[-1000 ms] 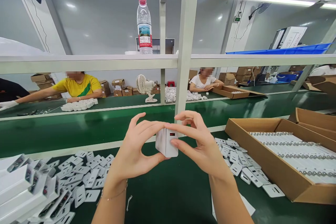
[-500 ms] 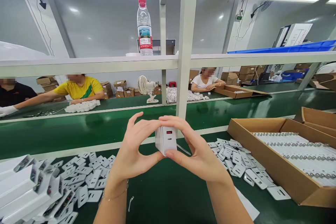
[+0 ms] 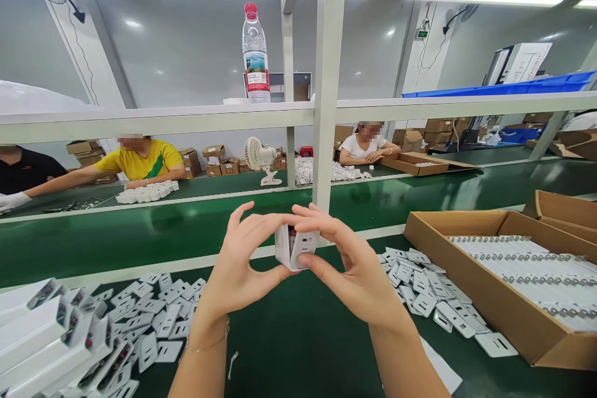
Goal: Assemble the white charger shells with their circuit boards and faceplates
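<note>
Between my two hands, above the green work surface, is a small white charger housing [image 3: 282, 247]. My left hand [image 3: 247, 261] grips its left side, fingers on top and thumb beneath. A white face plate [image 3: 306, 242] with two slots stands tilted at the housing's front, apart from it along the left edge, so dark and red inner parts show. My right hand [image 3: 342, 261] pinches that plate, thumb at its lower front and fingers over the top. Loose white plates [image 3: 170, 317] lie at the left, beside stacked open housings [image 3: 56, 336]; more plates [image 3: 424, 286] lie at the right.
A cardboard box [image 3: 471, 298] of white parts stands at the right. Beyond a green belt [image 3: 116, 239], people sit at another bench with a fan [image 3: 261, 158]. A metal post [image 3: 329, 74] rises ahead; a bottle [image 3: 256, 62] stands on the crossbar.
The face plate, flush on the housing before, is now tilted out from it and shifted slightly right with my right fingers. My left hand has barely moved.
</note>
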Demonstrator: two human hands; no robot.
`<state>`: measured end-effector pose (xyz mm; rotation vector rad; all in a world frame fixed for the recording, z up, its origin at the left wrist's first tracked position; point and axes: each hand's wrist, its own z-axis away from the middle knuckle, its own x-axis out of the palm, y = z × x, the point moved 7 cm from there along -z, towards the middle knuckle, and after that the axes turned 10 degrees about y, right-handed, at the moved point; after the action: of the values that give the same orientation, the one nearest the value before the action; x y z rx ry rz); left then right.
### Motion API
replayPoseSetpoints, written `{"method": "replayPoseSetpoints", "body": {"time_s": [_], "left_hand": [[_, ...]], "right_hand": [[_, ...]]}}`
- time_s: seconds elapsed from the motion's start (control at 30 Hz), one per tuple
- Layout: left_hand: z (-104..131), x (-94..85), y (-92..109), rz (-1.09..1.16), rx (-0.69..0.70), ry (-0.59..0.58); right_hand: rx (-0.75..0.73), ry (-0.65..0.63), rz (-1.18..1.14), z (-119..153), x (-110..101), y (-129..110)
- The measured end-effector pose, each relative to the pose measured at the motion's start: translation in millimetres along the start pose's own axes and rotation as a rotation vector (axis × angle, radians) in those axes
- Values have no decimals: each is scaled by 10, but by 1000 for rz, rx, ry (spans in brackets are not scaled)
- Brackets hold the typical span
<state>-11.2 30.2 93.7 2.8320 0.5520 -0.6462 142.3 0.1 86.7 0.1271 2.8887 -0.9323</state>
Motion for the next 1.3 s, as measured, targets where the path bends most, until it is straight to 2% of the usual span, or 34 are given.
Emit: {"method": "replayPoseSetpoints", "body": {"time_s": [0.27,0.53,0.73,0.87,1.13,1.3], "left_hand": [[7,4,-38,-12,-30,-17],[40,48,-105,9,-70,-47],[47,43,-109,25,-71,-43],[50,37,-103,68,-82,-42],[48,66,-87,103,-82,-51],[53,52,-91,99,-70,-24]], "right_hand": [[-20,-105,-27,-17,34,31],[51,-55,-111,-23,-17,148],[64,-51,-100,-34,-9,134],[36,-78,-80,-30,21,84],[38,-117,-205,-24,-19,92],[124,-55,-62,-14,-11,161]]}}
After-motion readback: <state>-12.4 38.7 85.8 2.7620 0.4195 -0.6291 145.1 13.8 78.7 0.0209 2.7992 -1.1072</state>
